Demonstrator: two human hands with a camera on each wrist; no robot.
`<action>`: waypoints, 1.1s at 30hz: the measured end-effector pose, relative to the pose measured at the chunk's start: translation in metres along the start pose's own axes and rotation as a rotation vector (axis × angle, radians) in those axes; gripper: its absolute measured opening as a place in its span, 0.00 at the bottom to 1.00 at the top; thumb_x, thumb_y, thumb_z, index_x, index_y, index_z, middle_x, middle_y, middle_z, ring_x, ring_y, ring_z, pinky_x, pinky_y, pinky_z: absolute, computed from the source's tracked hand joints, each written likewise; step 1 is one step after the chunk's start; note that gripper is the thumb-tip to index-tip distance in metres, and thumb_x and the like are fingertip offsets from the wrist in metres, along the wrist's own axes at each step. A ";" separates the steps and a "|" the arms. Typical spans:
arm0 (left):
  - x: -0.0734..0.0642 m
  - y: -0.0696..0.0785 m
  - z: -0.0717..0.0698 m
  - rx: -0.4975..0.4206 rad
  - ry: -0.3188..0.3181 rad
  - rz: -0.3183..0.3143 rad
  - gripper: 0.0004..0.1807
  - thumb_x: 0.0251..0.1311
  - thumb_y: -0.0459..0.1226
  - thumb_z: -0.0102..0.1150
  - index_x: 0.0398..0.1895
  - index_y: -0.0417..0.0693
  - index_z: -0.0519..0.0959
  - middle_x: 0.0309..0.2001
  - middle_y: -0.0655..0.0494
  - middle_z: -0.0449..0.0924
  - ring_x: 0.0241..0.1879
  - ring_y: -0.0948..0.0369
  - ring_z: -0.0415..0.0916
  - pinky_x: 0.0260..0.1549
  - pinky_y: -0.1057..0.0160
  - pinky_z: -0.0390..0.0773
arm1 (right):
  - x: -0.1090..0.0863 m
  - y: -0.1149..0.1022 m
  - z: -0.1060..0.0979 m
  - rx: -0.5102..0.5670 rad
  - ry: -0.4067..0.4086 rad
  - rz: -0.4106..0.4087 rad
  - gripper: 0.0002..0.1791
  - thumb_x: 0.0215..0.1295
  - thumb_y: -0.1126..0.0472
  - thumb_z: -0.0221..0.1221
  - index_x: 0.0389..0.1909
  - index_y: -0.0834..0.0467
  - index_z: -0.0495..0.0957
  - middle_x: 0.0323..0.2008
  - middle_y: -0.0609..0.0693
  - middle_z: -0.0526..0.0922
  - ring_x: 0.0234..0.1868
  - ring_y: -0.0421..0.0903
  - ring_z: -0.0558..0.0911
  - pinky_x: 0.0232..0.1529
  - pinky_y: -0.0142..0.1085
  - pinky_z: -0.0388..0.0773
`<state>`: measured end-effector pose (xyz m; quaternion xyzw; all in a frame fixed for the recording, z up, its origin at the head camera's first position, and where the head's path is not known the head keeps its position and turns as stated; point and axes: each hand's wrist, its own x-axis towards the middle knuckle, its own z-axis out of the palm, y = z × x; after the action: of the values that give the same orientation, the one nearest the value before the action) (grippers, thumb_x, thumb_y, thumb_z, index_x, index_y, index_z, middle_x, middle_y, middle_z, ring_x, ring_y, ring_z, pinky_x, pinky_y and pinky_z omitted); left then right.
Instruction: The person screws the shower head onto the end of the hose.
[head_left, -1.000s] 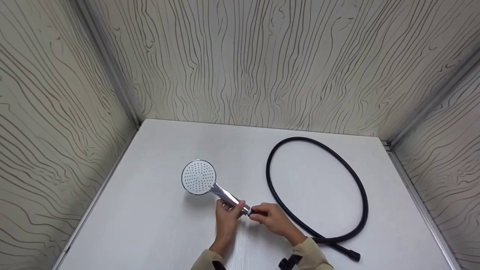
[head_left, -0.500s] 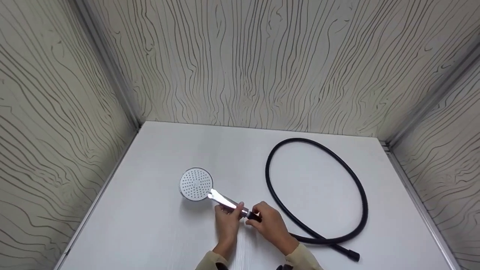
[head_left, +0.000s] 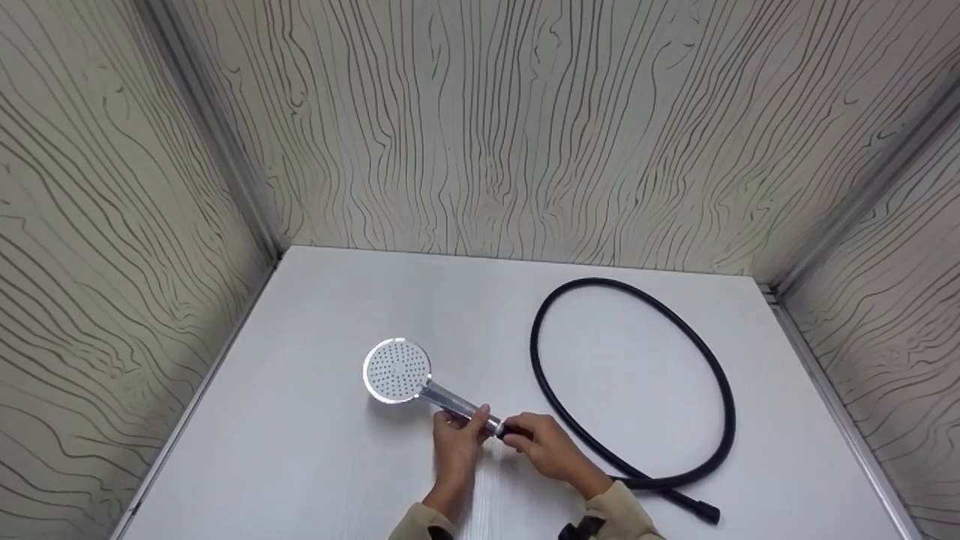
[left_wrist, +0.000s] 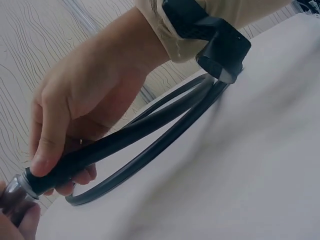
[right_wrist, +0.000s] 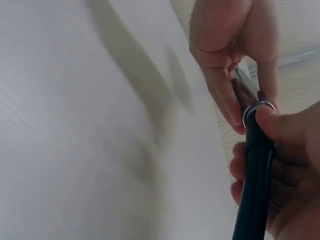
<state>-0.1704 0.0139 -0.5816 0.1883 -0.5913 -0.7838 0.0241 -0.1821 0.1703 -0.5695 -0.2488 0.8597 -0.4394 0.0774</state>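
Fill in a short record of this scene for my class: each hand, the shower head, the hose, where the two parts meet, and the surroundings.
Left hand: holds the chrome handle near its lower end
Right hand: grips the hose's near end
Shower head: round, white dotted face toward the head camera
Hose: black, looped, crossing itself
Loose end: on the white table
Joint: hose end meets handle; whether fastened, cannot tell
Backdrop: wood-grain-patterned wall
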 end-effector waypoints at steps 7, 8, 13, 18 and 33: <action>0.001 0.005 0.000 0.029 -0.038 0.051 0.26 0.60 0.34 0.65 0.52 0.31 0.61 0.42 0.39 0.79 0.37 0.60 0.83 0.38 0.65 0.85 | 0.002 -0.002 -0.009 0.091 -0.095 0.067 0.12 0.72 0.59 0.53 0.43 0.62 0.81 0.30 0.54 0.81 0.29 0.34 0.75 0.29 0.26 0.74; 0.002 0.005 0.000 0.029 -0.032 0.055 0.26 0.59 0.33 0.65 0.52 0.31 0.61 0.42 0.39 0.79 0.37 0.59 0.83 0.38 0.65 0.85 | 0.002 -0.003 -0.007 0.072 -0.079 0.079 0.12 0.72 0.58 0.53 0.44 0.61 0.81 0.30 0.52 0.81 0.29 0.34 0.74 0.28 0.26 0.73; 0.004 0.002 0.000 0.009 0.015 0.051 0.26 0.58 0.32 0.66 0.50 0.31 0.62 0.40 0.39 0.80 0.35 0.60 0.82 0.36 0.64 0.85 | 0.001 -0.008 0.001 -0.045 0.009 0.105 0.10 0.69 0.56 0.57 0.43 0.58 0.79 0.25 0.44 0.77 0.25 0.31 0.69 0.24 0.26 0.69; 0.004 0.000 0.003 -0.017 0.053 0.056 0.25 0.57 0.31 0.66 0.49 0.31 0.62 0.38 0.42 0.80 0.33 0.60 0.81 0.35 0.64 0.85 | -0.002 -0.009 0.009 -0.125 0.124 0.100 0.16 0.56 0.61 0.68 0.40 0.57 0.72 0.25 0.47 0.81 0.25 0.33 0.73 0.25 0.27 0.70; 0.002 0.002 0.000 -0.023 -0.066 0.058 0.25 0.59 0.33 0.65 0.51 0.32 0.62 0.40 0.41 0.80 0.36 0.60 0.83 0.39 0.63 0.86 | -0.001 0.001 -0.010 0.229 -0.177 0.082 0.14 0.70 0.63 0.55 0.38 0.73 0.76 0.25 0.61 0.82 0.24 0.35 0.77 0.27 0.31 0.78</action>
<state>-0.1722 0.0127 -0.5806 0.1449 -0.5880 -0.7952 0.0294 -0.1851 0.1783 -0.5645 -0.2407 0.8031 -0.5076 0.1986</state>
